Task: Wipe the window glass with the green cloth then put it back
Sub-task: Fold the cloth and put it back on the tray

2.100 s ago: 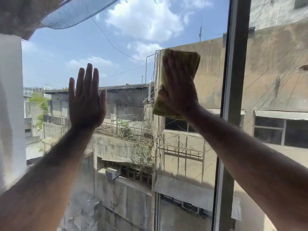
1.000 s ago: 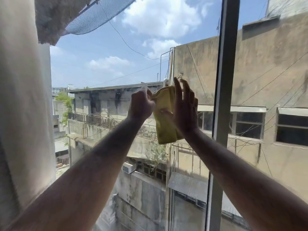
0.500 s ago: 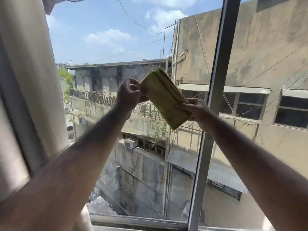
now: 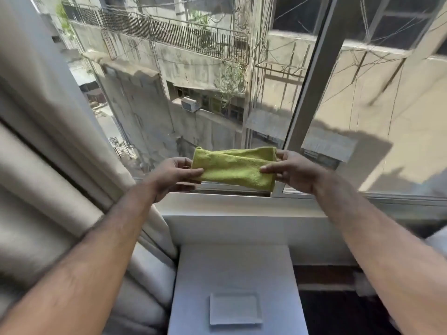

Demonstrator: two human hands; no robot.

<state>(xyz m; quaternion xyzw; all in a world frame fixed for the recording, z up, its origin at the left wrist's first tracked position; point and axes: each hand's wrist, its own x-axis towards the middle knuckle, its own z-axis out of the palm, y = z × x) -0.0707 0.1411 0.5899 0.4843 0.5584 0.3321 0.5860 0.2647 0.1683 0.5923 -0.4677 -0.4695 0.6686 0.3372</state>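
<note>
The green cloth [image 4: 234, 168] is folded into a flat band and held level in front of the window's lower frame. My left hand [image 4: 174, 174] pinches its left end between thumb and fingers. My right hand [image 4: 291, 170] pinches its right end the same way. The window glass [image 4: 193, 76] rises behind the cloth, with buildings seen through it. The cloth is off the glass, above the white sill [image 4: 242, 209].
A grey vertical window frame [image 4: 314, 76] divides the panes. A pale curtain [image 4: 48, 146] hangs at the left. Below the sill stands a small white table [image 4: 238, 267] with a flat white square pad [image 4: 235, 309] on it. Dark floor shows at the right.
Both hands have come down from chest height on the glass to the sill level. The cloth has turned from tilted to level, and my view has tipped downward.
</note>
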